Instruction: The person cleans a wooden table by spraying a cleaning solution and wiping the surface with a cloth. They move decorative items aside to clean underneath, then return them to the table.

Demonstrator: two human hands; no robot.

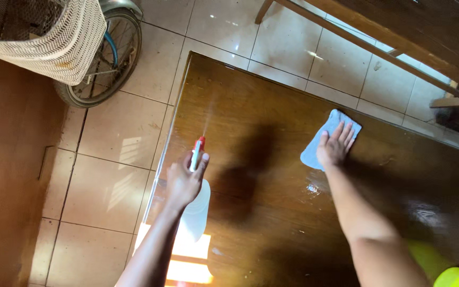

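My left hand (183, 182) grips a white spray bottle (197, 212) with a red and white nozzle, held over the left edge of a glossy brown wooden table (272, 106). A faint mist rises from the nozzle toward the table's far corner. My right hand (336, 146) lies flat, fingers spread, pressing a light blue cloth (320, 141) onto the tabletop. A small wet patch glistens just below the cloth near my right forearm.
A bicycle wheel (104, 58) and a white mesh basket (54, 37) stand at the top left on the tiled floor (107, 159). A wooden bench or frame (399, 32) crosses the top right. A brown wall or door (6, 175) lines the left side.
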